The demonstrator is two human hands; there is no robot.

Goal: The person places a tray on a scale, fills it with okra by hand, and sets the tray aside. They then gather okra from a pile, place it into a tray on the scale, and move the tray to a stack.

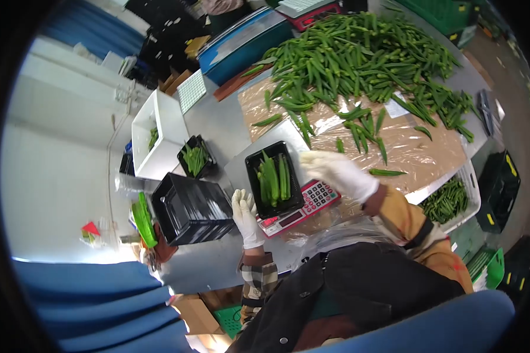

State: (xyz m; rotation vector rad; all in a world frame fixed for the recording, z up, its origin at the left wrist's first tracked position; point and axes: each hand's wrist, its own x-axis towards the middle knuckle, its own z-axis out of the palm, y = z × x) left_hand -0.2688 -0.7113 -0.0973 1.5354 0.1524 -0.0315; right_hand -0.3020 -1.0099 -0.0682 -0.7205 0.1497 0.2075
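A black tray [251,176] with several okra pods [270,179] lies on a scale with a red and white keypad [318,196]. My left hand [245,217], in a white glove, is at the tray's lower left side, fingers stretched out and together. On the right, my gloved right hand [337,170] is beside the tray's upper right side, a little blurred by motion; what its fingers hold, if anything, cannot be made out. Beyond the scale, a big heap of okra [359,56] lies on brown cardboard [424,156], with loose pods near its edge.
To the left stand a stack of black trays [191,209], a small black tray of okra [195,159] and a white bin [174,126]. A white crate of okra [474,188] is at the right. A blue box [241,47] stands at the back.
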